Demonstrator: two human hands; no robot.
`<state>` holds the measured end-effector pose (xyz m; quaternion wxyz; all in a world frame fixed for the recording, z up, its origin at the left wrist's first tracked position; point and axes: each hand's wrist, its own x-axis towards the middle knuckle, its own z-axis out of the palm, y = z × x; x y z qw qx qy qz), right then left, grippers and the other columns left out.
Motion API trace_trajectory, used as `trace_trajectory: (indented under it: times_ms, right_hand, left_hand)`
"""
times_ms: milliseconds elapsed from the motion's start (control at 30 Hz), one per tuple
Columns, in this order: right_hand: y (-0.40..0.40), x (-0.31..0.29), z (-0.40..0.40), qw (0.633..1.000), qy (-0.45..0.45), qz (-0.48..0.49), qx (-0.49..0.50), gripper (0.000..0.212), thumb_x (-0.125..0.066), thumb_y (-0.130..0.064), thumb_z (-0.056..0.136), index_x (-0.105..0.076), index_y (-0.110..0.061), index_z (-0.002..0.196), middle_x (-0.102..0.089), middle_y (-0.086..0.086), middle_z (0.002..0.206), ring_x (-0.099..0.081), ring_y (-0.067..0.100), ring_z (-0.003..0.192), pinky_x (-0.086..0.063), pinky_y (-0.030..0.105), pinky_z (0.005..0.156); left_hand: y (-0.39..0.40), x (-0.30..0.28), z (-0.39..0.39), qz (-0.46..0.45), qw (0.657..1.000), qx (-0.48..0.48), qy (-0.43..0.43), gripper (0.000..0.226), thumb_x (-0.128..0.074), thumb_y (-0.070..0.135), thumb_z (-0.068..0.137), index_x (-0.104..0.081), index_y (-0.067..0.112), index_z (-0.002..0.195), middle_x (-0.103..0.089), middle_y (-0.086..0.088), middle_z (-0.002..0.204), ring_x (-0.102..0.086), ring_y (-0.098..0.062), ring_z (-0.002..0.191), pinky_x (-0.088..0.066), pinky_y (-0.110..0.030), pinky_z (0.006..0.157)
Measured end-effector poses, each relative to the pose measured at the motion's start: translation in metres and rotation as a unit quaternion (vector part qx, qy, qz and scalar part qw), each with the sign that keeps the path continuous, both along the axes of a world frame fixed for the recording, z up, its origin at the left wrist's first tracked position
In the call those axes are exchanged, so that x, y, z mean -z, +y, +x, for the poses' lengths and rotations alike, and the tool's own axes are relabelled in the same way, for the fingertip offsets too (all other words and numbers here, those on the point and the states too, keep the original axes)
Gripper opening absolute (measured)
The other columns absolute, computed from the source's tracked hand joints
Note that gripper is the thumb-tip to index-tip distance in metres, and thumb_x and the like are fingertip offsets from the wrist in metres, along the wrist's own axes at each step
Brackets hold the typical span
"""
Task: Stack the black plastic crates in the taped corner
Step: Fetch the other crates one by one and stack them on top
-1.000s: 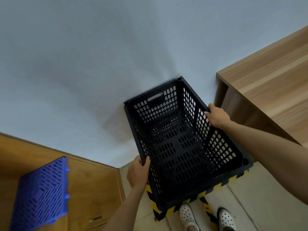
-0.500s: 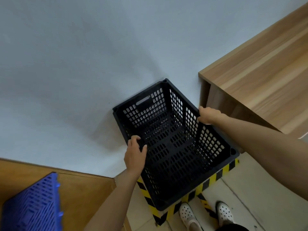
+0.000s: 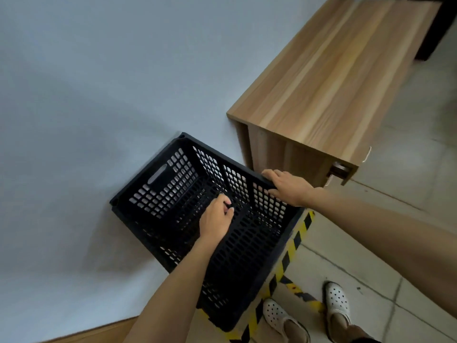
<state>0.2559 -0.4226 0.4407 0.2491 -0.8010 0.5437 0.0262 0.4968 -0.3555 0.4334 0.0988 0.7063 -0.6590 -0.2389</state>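
Note:
A black plastic crate [image 3: 173, 174] with perforated walls stands against the grey wall, inside the yellow-and-black floor tape [image 3: 294, 243]. I look down into its open top. My right hand [image 3: 289, 186] grips the crate's right-hand rim, thumb inside and fingers over the edge. Above the crate's interior hovers my left hand [image 3: 216, 217], off the rim, fingers loosely curled with nothing in them. Whether other crates sit under this one is hidden.
A low wooden cabinet [image 3: 321, 82] stands close to the crate's right side along the wall. A wooden edge [image 3: 99, 334] shows at the bottom left. My feet in white clogs [image 3: 337, 303] stand on the tiled floor just outside the tape.
My left hand has let go of the crate's left rim and moved over the inside. My view has swung right, so the blue panel at the left is out of sight.

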Motion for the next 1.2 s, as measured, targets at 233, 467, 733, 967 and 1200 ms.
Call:
trace_trajectory:
  times_ms: [233,467,733,967,1200]
  right_hand:
    - [0.046,0.002,-0.108,0.983,0.057,0.134,0.108,0.047,-0.042,-0.046,0.099,-0.042,-0.019,0.137,-0.054,0.008,0.136,-0.055,0.027,0.119,-0.046,0.042,0.099]
    - [0.137,-0.008,-0.232,0.957,0.081,0.179,0.214,0.031,-0.048,-0.029,0.099,-0.055,-0.017,0.127,-0.058,0.007,0.129,-0.054,0.025,0.118,-0.042,0.036,0.097]
    - [0.285,-0.011,-0.376,0.932,0.045,0.187,0.308,0.031,-0.048,-0.027,0.099,-0.057,-0.015,0.126,-0.057,0.011,0.132,-0.054,0.028,0.119,-0.042,0.033,0.096]
    - [0.451,-0.015,-0.484,0.887,0.028,0.193,0.418,0.029,-0.048,-0.025,0.098,-0.059,-0.014,0.123,-0.061,0.012,0.128,-0.056,0.029,0.117,-0.043,0.033,0.094]
    - [0.631,-0.019,-0.550,0.787,-0.001,0.192,0.586,0.028,-0.044,-0.030,0.098,-0.058,-0.020,0.120,-0.060,0.007,0.125,-0.057,0.029,0.112,-0.047,0.038,0.094]
  left_hand:
    - [-0.029,-0.030,-0.099,-0.047,0.990,0.132,0.007,0.007,-0.051,0.030,0.097,-0.053,0.028,0.103,-0.059,0.011,0.090,-0.060,-0.011,0.080,-0.053,-0.034,0.069]
    - [-0.021,-0.052,-0.222,-0.061,0.966,0.250,-0.007,0.005,-0.051,0.026,0.095,-0.054,0.025,0.098,-0.063,0.006,0.092,-0.061,-0.014,0.085,-0.051,-0.034,0.071]
    - [0.086,-0.060,-0.416,0.093,0.905,0.414,-0.008,0.013,-0.052,0.034,0.093,-0.059,0.026,0.101,-0.064,0.005,0.101,-0.061,-0.015,0.096,-0.051,-0.037,0.085]
    - [0.200,-0.062,-0.555,0.169,0.809,0.560,-0.063,0.021,-0.057,0.015,0.094,-0.063,0.004,0.110,-0.062,-0.005,0.093,-0.056,-0.017,0.086,-0.041,-0.023,0.068]
    - [0.310,-0.065,-0.698,0.147,0.690,0.696,-0.136,0.018,-0.056,0.013,0.091,-0.063,0.007,0.106,-0.068,-0.014,0.101,-0.057,-0.021,0.083,-0.043,-0.026,0.076]
